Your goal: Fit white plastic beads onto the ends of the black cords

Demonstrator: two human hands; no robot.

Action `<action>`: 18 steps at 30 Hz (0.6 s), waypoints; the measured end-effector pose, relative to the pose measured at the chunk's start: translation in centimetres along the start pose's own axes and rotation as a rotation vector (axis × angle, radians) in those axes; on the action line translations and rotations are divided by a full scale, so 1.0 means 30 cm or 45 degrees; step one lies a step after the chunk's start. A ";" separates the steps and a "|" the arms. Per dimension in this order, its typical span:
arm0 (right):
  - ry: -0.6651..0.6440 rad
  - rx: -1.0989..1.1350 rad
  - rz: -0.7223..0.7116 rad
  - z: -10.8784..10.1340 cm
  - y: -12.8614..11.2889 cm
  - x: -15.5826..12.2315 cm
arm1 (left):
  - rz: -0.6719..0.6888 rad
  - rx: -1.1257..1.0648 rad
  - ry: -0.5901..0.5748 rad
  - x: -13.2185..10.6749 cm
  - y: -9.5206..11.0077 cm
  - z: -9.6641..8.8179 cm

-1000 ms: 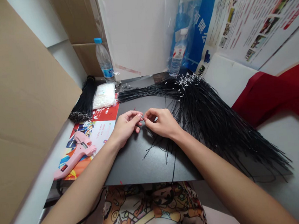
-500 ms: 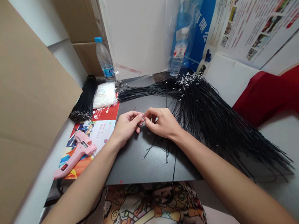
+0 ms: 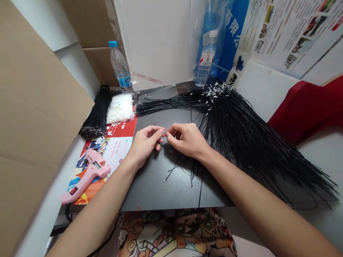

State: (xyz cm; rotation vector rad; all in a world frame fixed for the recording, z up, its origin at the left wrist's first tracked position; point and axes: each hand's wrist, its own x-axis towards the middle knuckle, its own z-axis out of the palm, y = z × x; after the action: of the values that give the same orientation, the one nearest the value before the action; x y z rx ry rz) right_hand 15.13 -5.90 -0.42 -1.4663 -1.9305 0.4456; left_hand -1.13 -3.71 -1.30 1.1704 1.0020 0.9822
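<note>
Fingertip to fingertip, my left hand point(image 3: 145, 145) and my right hand point(image 3: 188, 141) meet above the dark grey tabletop point(image 3: 153, 191). Both are pinched closed, thumb against index finger. Whatever lies between the fingertips is too small to make out. Loose black cords point(image 3: 197, 182) trail out below my right hand toward the table's front edge. To its right spreads a large heap of black cords point(image 3: 245, 137), their far ends tipped with small white pieces. Behind both hands, a thinner bundle of black cords point(image 3: 169, 104) lies across the table.
A pink glue gun point(image 3: 89, 174) rests on a colourful printed sheet point(image 3: 115, 148) at left. Beyond it are a bag of small white pieces point(image 3: 120, 108) and another black cord bundle point(image 3: 98, 111). Two bottles, one blue-capped point(image 3: 121, 68), one white-capped point(image 3: 207, 60), stand at the back. Cardboard point(image 3: 26, 98) rises at left.
My hands stay almost in place, still pinched. Their fingertips look very slightly farther apart. The things on the table have not moved.
</note>
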 end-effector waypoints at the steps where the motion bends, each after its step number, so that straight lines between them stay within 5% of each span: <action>1: -0.007 0.003 -0.004 0.000 0.000 0.000 | -0.010 -0.002 -0.006 0.000 0.000 -0.001; 18: 0.090 0.025 -0.005 0.026 -0.006 -0.008 | -0.004 0.041 -0.037 -0.002 0.010 0.001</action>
State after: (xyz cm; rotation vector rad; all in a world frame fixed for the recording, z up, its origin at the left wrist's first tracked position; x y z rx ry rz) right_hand 14.53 -6.10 -0.95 -1.4469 -1.8684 0.4047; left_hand -1.14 -3.75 -0.99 1.2066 0.9993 0.9472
